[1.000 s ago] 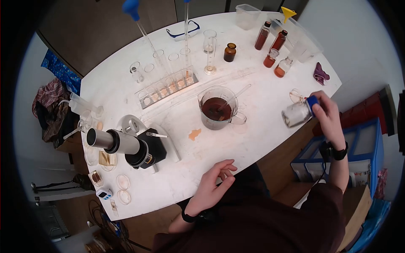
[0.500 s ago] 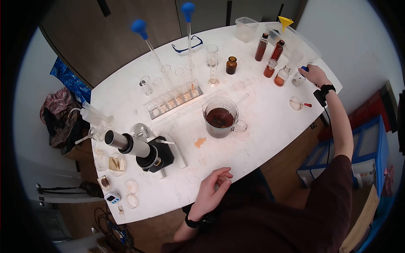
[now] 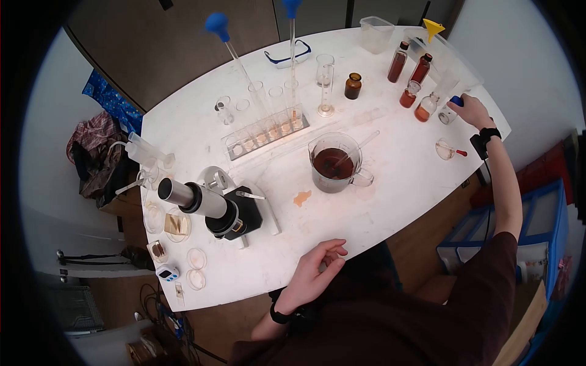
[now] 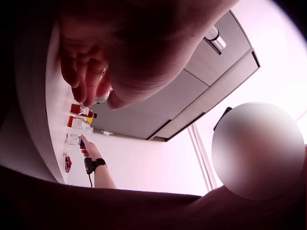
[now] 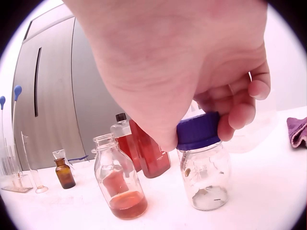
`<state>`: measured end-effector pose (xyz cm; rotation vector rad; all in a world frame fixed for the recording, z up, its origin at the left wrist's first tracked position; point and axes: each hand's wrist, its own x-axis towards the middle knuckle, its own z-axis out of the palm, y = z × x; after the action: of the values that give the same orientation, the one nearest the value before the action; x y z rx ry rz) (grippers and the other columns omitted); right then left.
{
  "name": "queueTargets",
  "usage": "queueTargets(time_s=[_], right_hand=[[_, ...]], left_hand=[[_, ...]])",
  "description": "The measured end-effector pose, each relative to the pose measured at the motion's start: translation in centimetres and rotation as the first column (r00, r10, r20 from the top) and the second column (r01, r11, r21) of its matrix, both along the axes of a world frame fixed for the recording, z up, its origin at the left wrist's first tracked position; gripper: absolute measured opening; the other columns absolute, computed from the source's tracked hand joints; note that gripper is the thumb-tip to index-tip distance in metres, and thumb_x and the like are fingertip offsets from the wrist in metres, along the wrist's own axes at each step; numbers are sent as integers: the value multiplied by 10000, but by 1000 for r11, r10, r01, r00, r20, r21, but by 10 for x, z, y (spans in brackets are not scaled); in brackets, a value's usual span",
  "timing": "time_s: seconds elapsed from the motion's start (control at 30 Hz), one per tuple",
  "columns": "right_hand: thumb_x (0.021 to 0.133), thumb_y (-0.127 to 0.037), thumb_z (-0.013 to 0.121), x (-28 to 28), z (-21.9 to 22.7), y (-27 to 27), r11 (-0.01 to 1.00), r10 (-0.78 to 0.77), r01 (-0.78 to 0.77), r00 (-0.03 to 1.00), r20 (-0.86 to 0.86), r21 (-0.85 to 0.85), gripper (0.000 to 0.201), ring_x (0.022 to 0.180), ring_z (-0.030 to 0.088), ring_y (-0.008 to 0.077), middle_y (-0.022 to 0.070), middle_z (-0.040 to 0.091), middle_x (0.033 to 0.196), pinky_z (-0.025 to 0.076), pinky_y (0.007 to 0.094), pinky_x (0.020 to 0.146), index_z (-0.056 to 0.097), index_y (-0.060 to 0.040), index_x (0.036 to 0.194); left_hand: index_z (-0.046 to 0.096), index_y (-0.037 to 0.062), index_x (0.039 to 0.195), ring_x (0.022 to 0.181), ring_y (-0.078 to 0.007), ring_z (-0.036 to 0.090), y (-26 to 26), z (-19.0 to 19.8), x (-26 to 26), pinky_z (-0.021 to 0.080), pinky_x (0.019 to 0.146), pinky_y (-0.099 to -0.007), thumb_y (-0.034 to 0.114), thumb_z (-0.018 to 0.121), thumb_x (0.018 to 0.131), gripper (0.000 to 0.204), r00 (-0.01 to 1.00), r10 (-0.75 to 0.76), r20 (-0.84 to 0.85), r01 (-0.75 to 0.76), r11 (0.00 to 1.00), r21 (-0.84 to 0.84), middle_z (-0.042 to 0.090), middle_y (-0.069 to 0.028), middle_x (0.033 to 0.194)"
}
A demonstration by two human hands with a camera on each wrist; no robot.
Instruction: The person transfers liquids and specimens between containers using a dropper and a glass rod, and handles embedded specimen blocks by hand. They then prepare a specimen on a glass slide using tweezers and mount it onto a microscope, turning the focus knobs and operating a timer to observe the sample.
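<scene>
At the right side of the white table, my right hand pinches the blue screw cap of a clear glass bottle, thumb on one side and fingertips on the other. That bottle stands upright, with a little pale matter at its bottom. Close beside it is an uncapped glass bottle holding some orange-red liquid. My left hand hangs over the table's front edge, fingers loosely curled around nothing. A glass measuring jug of dark red-brown liquid, with a rod leaning in it, stands beyond the left hand.
A microscope and a rack of tubes with blue-bulbed pipettes stand on the left half. Corked red bottles, a brown bottle and a plastic tub are at the back. A dish with a red-tipped dropper lies near the right edge.
My right hand has carried the blue-capped bottle from over the right table edge to the table beside the orange-red bottle, and still grips its cap. The left hand has stayed about where it was.
</scene>
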<state>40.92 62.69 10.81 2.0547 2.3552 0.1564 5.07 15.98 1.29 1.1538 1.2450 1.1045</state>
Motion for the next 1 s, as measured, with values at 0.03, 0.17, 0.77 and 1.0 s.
queueTargets(time_s=[0.03,0.17,0.77,1.0], right_hand=[[907,-641,616,-3,6,-8,999,13,-13,1000,28,32,677,952,723,361,226,738,1011,557,444,867,704,11,1067],[908,-637,649,-5,15,-21,977,69,-74,997,34,197,662,866,727,334,191,734,889,558,429,763,683,-1,1086],[856,-87,769,-219,31,-146,394,463,-913,295,-836,-104,189,635,525,68,-31,609,733,394,228,615,679,-68,1022],[947,-128,663,-252,27,-155,292,514,-956,130,-848,30,105,658,623,190,65,653,784,483,310,607,667,-45,1011]], left_hand=[[560,9,1379,953,-142,639,0,2,0,518,881,-293,61,616,999,388,1000,-20,-10,20,1000,-4,705,-82,1137],[562,7,1375,939,-163,642,-7,21,-15,520,865,-301,45,641,968,417,990,-8,-141,14,999,41,707,-92,1132],[90,60,1663,1512,-318,340,87,51,-36,315,1213,-488,98,765,874,1039,892,312,-327,-255,945,206,280,-201,1661],[22,-10,1639,1545,-368,267,124,31,-36,294,1235,-460,172,846,827,1171,881,259,-396,-198,962,189,191,-245,1677]])
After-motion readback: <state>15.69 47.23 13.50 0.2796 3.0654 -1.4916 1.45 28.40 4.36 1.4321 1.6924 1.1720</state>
